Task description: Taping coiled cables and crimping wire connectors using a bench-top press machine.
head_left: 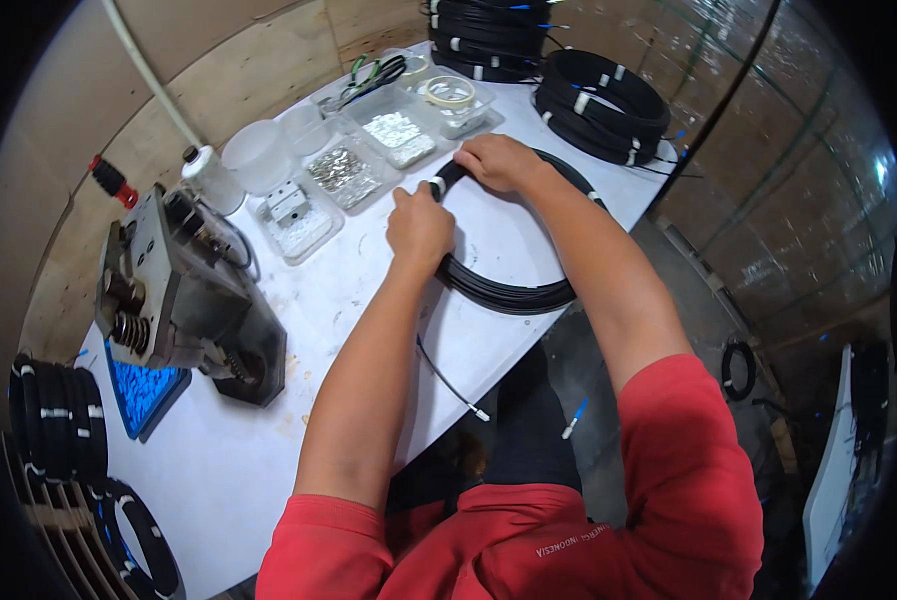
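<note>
A coil of black cable (pixel 514 298) lies on the white table in front of me, with white bands round it in places. My left hand (pixel 421 228) is closed on the coil's left side, next to a white band (pixel 437 187). At the coil's far side my right hand (pixel 499 163) grips it, fingers wrapped over the strands and partly hidden. From the coil a loose cable end (pixel 439 370) runs toward the near table edge and finishes in a small white connector (pixel 482 414). Another blue-and-white end (pixel 575 419) shows beyond the edge, above the floor.
A metal press (pixel 184 290) stands at left beside a blue tray (pixel 144 385) of blue pieces. Clear boxes (pixel 349 175) of small parts, a tape roll (pixel 449 93) and pliers (pixel 374 78) line the back. More cable coils (pixel 604 105) sit at back right and left (pixel 59 420).
</note>
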The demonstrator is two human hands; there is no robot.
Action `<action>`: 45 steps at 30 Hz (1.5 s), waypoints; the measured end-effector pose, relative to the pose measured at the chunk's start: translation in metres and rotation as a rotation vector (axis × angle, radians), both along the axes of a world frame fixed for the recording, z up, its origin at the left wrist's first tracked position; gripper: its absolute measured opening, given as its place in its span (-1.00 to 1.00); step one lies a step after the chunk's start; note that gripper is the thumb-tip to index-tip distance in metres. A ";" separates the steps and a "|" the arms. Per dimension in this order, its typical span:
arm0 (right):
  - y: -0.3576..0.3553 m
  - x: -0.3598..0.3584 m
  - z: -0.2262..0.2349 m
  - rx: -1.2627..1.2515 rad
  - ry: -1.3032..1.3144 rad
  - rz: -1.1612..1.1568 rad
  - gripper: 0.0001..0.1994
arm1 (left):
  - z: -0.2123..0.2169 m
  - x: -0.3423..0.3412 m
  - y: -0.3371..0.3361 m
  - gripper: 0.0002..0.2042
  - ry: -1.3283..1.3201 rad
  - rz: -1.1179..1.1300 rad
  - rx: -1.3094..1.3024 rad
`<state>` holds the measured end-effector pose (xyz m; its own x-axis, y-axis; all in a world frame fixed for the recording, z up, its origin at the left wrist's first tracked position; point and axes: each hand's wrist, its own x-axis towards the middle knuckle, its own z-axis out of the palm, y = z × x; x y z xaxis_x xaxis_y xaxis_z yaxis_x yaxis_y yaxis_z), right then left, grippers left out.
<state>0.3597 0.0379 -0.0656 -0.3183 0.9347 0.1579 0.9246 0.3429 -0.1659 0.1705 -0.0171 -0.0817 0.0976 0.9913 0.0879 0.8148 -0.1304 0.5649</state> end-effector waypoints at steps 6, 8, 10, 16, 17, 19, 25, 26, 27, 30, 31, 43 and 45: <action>-0.036 0.078 -0.005 -0.039 -0.014 -0.415 -0.60 | 0.000 0.008 0.001 -0.64 0.058 -0.016 0.033; -0.059 0.096 -0.011 -0.031 -0.019 -0.519 -0.62 | -0.001 0.010 0.004 -0.61 0.078 -0.029 0.031; -0.084 0.107 -0.013 -0.026 -0.024 -0.616 -0.65 | -0.001 0.013 0.006 -0.61 0.099 -0.042 0.024; -0.139 0.075 0.010 -0.070 0.075 -0.693 -0.59 | -0.007 -0.010 0.020 -0.55 0.068 -0.051 0.002; -0.137 0.082 0.006 -0.059 0.072 -0.691 -0.59 | -0.007 -0.007 0.018 -0.55 0.062 -0.048 0.012; -0.124 0.091 0.000 -0.106 0.195 -0.816 -0.56 | -0.007 -0.007 0.014 -0.50 0.026 -0.151 0.007; -0.065 0.061 -0.003 -0.045 0.134 -0.688 -0.53 | -0.007 -0.039 -0.006 -0.46 -0.140 -0.089 -0.089; -0.054 0.047 0.001 -0.058 0.118 -0.654 -0.51 | -0.010 -0.049 -0.004 -0.48 -0.252 -0.048 -0.201; -0.043 0.032 0.004 -0.071 0.103 -0.620 -0.49 | -0.015 -0.061 -0.006 -0.54 -0.341 -0.046 -0.202; -0.019 0.018 -0.004 0.002 0.064 -0.462 -0.50 | -0.021 -0.070 -0.015 -0.68 -0.510 -0.095 -0.376; -0.013 0.007 -0.006 0.043 0.035 -0.346 -0.51 | -0.025 -0.076 -0.018 -0.73 -0.570 -0.123 -0.399; -0.103 -0.125 0.004 0.052 0.040 0.574 -0.61 | -0.015 -0.133 -0.064 -0.83 -0.532 -0.146 -0.420; -0.117 -0.128 -0.002 0.079 0.020 0.598 -0.65 | -0.019 -0.140 -0.076 -0.84 -0.548 -0.170 -0.418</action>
<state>0.2317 -0.0789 -0.0677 -0.7813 0.5798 0.2311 0.5648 0.8143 -0.1338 0.0303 -0.0930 -0.1003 0.3044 0.9277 -0.2161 0.3869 0.0869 0.9180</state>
